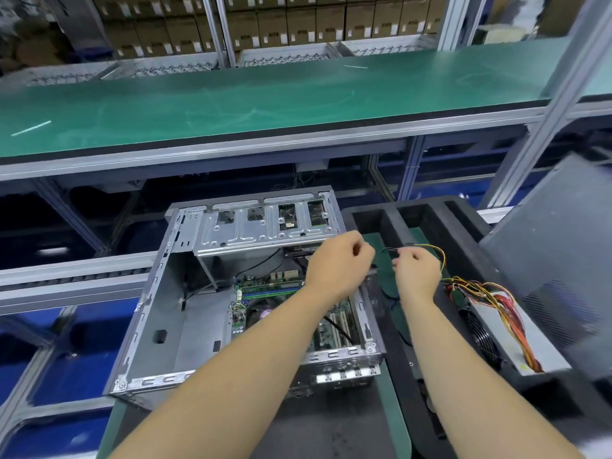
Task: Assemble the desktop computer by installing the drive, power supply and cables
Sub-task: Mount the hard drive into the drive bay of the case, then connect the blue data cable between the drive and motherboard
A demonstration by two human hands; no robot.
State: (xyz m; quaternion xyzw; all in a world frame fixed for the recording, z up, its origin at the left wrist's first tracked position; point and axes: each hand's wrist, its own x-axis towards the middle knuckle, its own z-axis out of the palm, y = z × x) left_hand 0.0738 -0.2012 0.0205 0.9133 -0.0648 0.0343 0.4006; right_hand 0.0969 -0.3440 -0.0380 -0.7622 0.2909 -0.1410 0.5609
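At the assembly bench, I watch both of the person's bare hands meet over the right rim of the open grey steel computer case (185, 313), which lies on its side with its green motherboard (265, 293) exposed. The boxy silver power supply (506, 329), fan grille facing up, is not yet installed: it sits well apart from the case, in a slot of the black foam tray (417, 326) to the right. Its bundle of yellow, red and black wires (480, 289) trails up toward the hands. As I judge it, the main risk is a snag. If the lead is drawn toward the case while the bundle lies tangled on the supply, the unit could tip in its slot, or a connector could drag across the board. A loose lead could also drop among the board's slots and components. The left hand (337, 263) hovers knuckles-up with fingers curled; I cannot tell whether it pinches anything, since its fingertips are turned away from the camera. The right hand (415, 271) is curled around a thin yellow-and-black lead (433, 251) that arcs out from its far side. Both forearms reach forward nearly parallel, wrists level, the hands near each other but not touching. A dark grey side panel (559, 260) leans at the far right.
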